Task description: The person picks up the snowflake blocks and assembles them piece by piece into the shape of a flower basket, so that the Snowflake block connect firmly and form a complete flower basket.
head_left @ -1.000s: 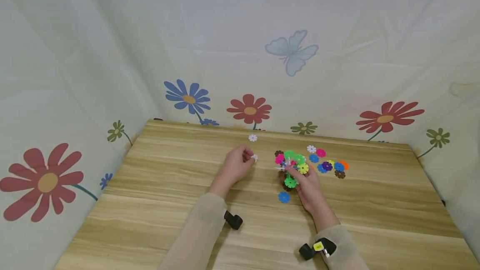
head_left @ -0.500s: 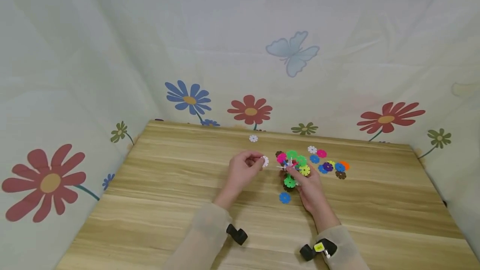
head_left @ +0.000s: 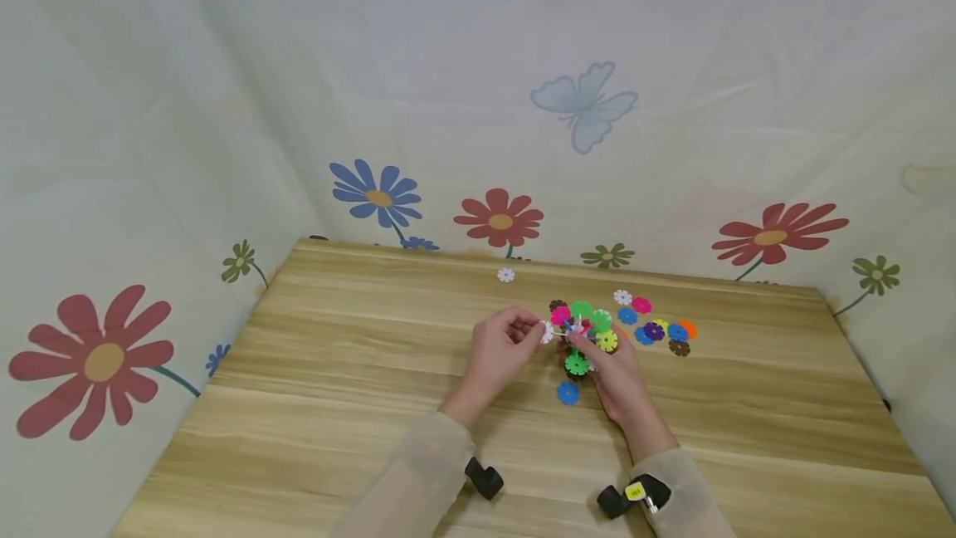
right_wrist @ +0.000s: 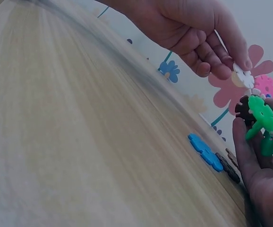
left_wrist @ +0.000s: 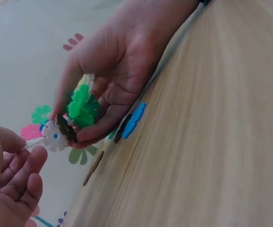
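Note:
My left hand (head_left: 504, 351) pinches a white notched plastic disc (right_wrist: 243, 75) between thumb and forefinger. The disc's edge is right at a white disc (left_wrist: 55, 135) on the left side of a cluster of joined flower-shaped discs (head_left: 581, 308). My right hand (head_left: 616, 376) grips this cluster, thumb on top and fingers curled underneath. Green, pink, yellow, brown, blue and white discs show in it; its inner part is hidden by the thumb and palm. In the left wrist view the cluster is held above the table, with green discs (left_wrist: 82, 106) against the right palm.
On the wood-grain table (head_left: 336, 339), a blue disc (head_left: 568, 393) lies in front of the cluster. A white disc (head_left: 505, 275) lies near the back edge. To the right are several loose discs, among them purple (head_left: 653, 331) and brown (head_left: 679, 348). A printed curtain (head_left: 448, 65) stands behind.
My left hand has moved right with the white disc, from apart to right at the cluster. The right hand has stayed nearly in place, holding the cluster.

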A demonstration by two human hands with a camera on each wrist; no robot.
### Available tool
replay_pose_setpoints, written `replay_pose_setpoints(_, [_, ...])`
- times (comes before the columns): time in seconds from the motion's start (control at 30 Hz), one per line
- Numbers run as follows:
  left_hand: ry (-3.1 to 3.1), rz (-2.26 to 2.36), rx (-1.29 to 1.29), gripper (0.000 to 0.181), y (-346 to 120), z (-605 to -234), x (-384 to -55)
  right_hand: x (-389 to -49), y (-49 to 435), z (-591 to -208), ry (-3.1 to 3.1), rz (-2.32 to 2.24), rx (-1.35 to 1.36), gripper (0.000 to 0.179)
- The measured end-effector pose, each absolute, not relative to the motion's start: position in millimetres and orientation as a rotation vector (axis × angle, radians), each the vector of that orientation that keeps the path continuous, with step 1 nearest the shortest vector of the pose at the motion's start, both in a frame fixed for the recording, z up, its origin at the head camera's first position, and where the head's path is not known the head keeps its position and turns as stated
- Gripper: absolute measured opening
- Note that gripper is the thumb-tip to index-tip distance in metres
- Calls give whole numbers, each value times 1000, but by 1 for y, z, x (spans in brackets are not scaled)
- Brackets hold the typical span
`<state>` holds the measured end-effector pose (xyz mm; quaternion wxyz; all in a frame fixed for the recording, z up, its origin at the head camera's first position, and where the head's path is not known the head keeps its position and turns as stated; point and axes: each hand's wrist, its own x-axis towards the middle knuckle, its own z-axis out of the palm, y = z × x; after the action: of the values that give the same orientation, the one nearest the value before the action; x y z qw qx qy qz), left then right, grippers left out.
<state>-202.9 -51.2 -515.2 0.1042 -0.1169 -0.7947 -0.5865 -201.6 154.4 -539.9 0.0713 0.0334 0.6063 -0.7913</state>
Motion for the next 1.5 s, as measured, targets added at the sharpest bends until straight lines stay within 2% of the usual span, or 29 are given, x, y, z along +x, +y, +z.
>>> replay_pose_setpoints(0.6, [-2314, -1662, -480, 9, -41, -521, -202, -205, 156, -539, 1885, -2352, 144, 58])
replay_pose_setpoints(0.8, [-2364, -1480, -542, 13, -38, -523, -203, -206, 158, -539, 1947, -2284, 169, 61])
replay_pose_setpoints(1.07, [-2366, -1502, -566, 10, -38, -524, -209, -207, 162, -542, 1881, -2315, 150, 59])
replay_pose_setpoints(1.17, [-2357, -1577, -549, 9, -40, -521, -210, -206, 163, -542, 1849, -2341, 129, 56])
replay_pose_setpoints(1.33, [-2370, -1721, -471, 12, -45, -520, -212, -204, 163, -542, 1797, -2384, 133, 40])
replay_pose_setpoints(1.5, [-2482, -1630, -282, 16, -62, -521, -232, -202, 159, -542, 1725, -2379, 124, 30])
